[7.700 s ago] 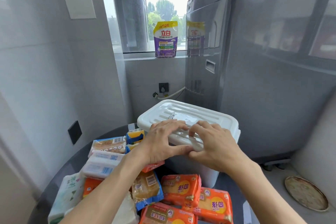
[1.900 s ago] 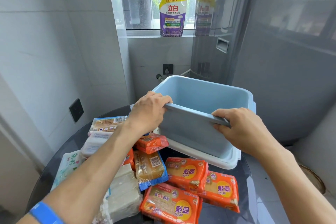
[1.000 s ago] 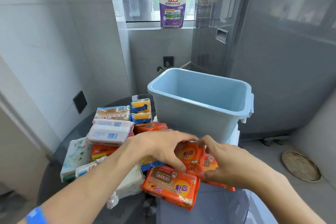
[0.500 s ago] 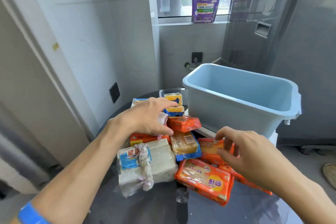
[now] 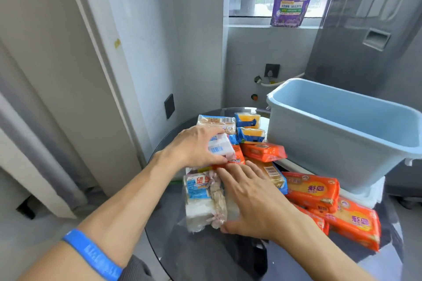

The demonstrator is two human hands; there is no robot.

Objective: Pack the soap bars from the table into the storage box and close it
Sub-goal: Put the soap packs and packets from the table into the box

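Now that the lid is off and the blue storage box (image 5: pixel 338 141) sits open and empty on the white lid (image 5: pixel 374 191), you have swung from the orange packs to the left of the pile — packing can start. Your left hand (image 5: pixel 194 146) grasps a white soap bar (image 5: pixel 220 147) on top of the soap bars (image 5: pixel 258 166); your right hand (image 5: pixel 253 201) lies flat and released on the clear-wrapped bundle (image 5: pixel 203 203). Room is tight — the box rim stands high just right of the heap, and the round table (image 5: pixel 205 255) edge is near
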